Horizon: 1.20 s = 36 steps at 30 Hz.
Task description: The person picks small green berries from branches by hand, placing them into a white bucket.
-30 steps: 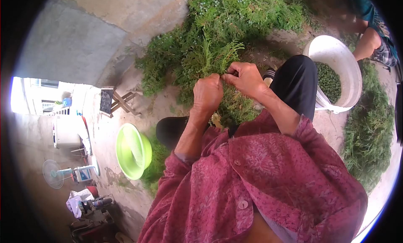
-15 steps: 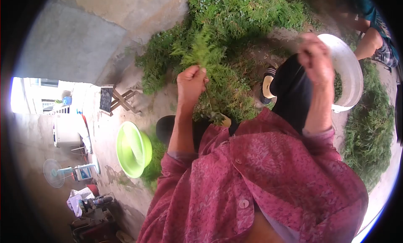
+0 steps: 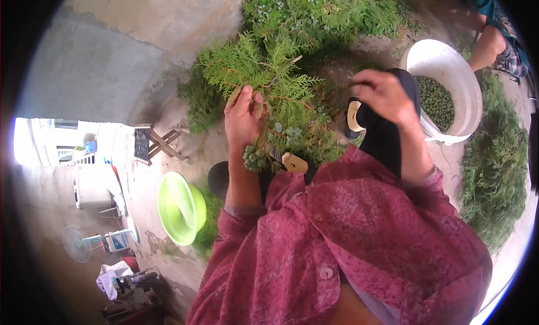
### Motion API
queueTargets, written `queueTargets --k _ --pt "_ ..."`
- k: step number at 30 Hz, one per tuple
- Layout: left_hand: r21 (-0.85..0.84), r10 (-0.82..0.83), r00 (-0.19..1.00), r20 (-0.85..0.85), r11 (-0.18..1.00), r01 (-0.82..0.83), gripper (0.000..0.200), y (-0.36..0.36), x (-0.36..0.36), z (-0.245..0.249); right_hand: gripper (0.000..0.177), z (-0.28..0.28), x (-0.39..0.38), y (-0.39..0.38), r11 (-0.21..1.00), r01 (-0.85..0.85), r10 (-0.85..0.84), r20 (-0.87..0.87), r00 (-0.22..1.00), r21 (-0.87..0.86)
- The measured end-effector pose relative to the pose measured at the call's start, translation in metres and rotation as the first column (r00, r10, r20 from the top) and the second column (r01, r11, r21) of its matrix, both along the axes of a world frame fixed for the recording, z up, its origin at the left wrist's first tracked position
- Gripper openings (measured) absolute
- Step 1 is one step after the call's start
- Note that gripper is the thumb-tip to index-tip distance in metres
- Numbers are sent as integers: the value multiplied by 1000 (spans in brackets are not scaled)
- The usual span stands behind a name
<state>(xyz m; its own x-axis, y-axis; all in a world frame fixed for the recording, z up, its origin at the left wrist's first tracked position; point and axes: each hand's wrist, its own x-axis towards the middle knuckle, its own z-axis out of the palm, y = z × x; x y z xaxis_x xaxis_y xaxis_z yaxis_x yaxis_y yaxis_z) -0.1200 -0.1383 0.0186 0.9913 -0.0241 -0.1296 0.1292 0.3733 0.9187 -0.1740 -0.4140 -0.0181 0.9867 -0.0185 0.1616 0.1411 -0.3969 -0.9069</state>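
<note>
I watch the left hand [image 3: 242,118] pinch a leafy branch [image 3: 247,67], with blue-green berries [image 3: 255,158] beside the wrist. The right hand [image 3: 384,96] is blurred near the dark trousers [image 3: 384,142]; I can't tell whether it holds anything. Right of it, I see a white bucket [image 3: 465,109] containing green berries [image 3: 435,103]; well to the left, a lime-green basin [image 3: 167,207].

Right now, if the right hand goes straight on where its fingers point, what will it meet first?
The right hand would probably meet the green sprig in the left hand, though depth is unclear.
</note>
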Motion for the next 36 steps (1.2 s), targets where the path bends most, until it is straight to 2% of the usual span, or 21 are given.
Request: queueTargets --k 1,3,4,6,7,9,10,12,13,16,18,19,21,24,26,27,29,31,32,33,36 --pt "1 3 1000 2 1000 -3 11 1 0 0 27 -4 6 15 991 -111 112 -6 994 77" --pt "11 -42 998 45 999 42 13 7 0 -3 40 -33 20 50 905 -166 204 -56 977 391" --pt "13 -39 998 45 999 38 13 9 -1 -6 40 -38 25 64 904 -169 207 -55 977 392" --pt "-82 -58 997 55 995 63 14 13 0 -12 37 -39 33 85 785 -59 294 -287 911 616" --pt "-81 -59 997 56 995 63 14 17 1 -17 37 -27 36 87 785 -60 295 -286 912 617" --pt "-132 -187 978 96 971 198 17 24 2 -25 34 -1 40 87 843 -118 403 -471 785 525" --pt "-133 -186 978 97 971 198 17 24 1 -26 34 1 41 92 844 -119 403 -471 785 523" --pt "-138 -109 994 -32 985 103 24 23 -3 -27 28 4 43 100 718 -120 355 -213 910 685" --pt "-140 -109 993 -32 985 104 24 24 -5 -24 26 11 45 99 699 -128 376 -210 903 703" --pt "-22 -208 966 -153 978 207 32 24 -12 -21 21 12 53 94 787 -73 328 -315 891 613" --pt "148 -308 947 -89 936 319 37 23 -14 -28 23 12 53 97 754 -106 356 -267 896 649" --pt "148 -312 946 -87 935 322 37 19 -17 -27 25 11 53 99 717 -144 388 -218 896 682" --pt "-59 -306 952 -1 950 306 47 10 -26 -23 27 12 53 100 678 -184 419 -168 892 712" --pt "-24 -373 921 -108 928 373 51 19 -28 -25 28 26 51 95 752 -236 439 -201 876 615" --pt "-53 -406 911 -66 914 403 49 10 -34 -11 26 53 44 92 836 -306 461 -279 842 456" --pt "-82 -433 901 -27 899 430 47 6 -38 -3 26 50 46 95 836 -306 460 -279 843 455" --pt "-75 -438 896 -71 898 433 46 2 -41 9 22 37 61 102 803 -380 453 -55 890 459" --pt "-63 -404 901 -160 915 399 44 6 -38 4 21 36 68 107 840 -381 424 -29 905 386" --pt "-64 -403 902 -155 915 398 44 5 -39 4 20 38 72 109 874 -374 392 2 920 310" --pt "-131 -424 897 -122 903 409 44 1 -40 9 19 45 73 112 847 -411 425 36 904 338" --pt "-221 -442 894 -78 882 417 43 2 -34 17 23 69 74 109 883 -416 440 -79 894 215"
